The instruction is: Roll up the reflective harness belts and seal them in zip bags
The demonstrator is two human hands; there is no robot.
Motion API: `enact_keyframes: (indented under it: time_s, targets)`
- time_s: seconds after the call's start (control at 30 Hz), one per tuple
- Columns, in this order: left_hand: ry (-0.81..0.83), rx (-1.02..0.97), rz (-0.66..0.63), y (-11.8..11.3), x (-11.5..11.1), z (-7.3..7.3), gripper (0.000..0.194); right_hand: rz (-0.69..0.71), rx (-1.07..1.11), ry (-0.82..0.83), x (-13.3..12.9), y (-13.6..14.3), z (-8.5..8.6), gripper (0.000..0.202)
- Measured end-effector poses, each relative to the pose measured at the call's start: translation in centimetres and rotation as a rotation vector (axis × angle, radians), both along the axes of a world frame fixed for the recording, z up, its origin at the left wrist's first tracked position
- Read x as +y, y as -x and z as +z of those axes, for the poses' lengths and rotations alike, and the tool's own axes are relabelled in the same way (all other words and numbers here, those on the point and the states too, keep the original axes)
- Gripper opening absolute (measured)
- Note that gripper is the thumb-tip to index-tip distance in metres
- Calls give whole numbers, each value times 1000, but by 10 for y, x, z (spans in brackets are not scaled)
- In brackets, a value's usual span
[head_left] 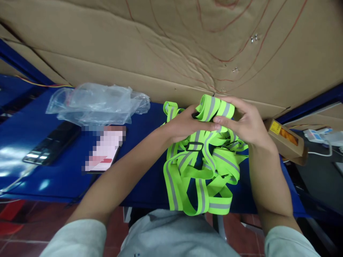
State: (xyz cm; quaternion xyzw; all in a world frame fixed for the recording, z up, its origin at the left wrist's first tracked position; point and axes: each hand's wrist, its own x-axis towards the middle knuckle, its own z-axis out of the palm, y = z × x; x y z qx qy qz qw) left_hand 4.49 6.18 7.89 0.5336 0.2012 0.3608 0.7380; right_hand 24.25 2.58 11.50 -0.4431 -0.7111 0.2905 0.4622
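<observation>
A tangle of neon-green reflective straps with grey stripes lies on the blue table in front of me, some loops hanging over its front edge. On the pile shows a black buckle. Above it, both hands grip a bundled part of the straps. My left hand is closed on the bundle from the left, thumb along its underside. From the right, my right hand wraps around the same bundle, its thumb tip close to the left one. Part of the fingers is hidden behind the straps.
On the blue table, crumpled clear plastic bags lie at back left. Nearer are a black phone with a cable and a second phone, its screen lit and blurred. A cardboard box stands right; a cardboard panel rises behind.
</observation>
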Motion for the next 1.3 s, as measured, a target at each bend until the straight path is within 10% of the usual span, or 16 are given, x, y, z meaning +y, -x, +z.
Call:
enact_keyframes:
  time_s: [0.43, 0.73, 1.07, 1.3]
  targets:
    - [194, -75, -367, 6, 0, 8, 35, -252, 56, -340, -15, 12, 3, 39]
    - [-48, 112, -397, 7, -6, 13, 16, -162, 217, -183, -7, 4, 1, 39]
    - [149, -92, -405, 15, 1, 19, 38, -497, -161, -642, -15, 29, -2, 28]
    - [129, -311, -214, 8, 1, 26, 18, -133, -350, -658, -6, 23, -9, 47]
